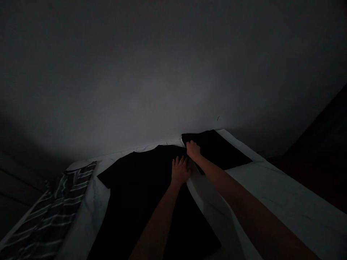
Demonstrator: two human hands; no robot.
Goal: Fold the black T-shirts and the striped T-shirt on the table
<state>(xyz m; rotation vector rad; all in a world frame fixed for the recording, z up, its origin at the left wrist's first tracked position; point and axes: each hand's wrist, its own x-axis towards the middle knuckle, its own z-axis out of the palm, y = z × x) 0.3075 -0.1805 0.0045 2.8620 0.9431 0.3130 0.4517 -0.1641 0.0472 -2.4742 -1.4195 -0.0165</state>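
A black T-shirt (143, 169) lies spread out on the white marbled table, its collar end toward the wall. My left hand (180, 172) presses flat on its upper right part, fingers apart. My right hand (193, 150) is closed at the shirt's right shoulder, the fingers curled over the cloth there; the fingertips are hidden. Just beyond and right of that hand is a dark folded garment (219, 150). Dim light makes the border between the two dark cloths hard to make out.
At the left, a dark garment with pale stripes (58, 206) lies along the table's edge. The marbled tabletop (282, 202) extends to the right. A plain grey wall (162, 79) rises directly behind the table.
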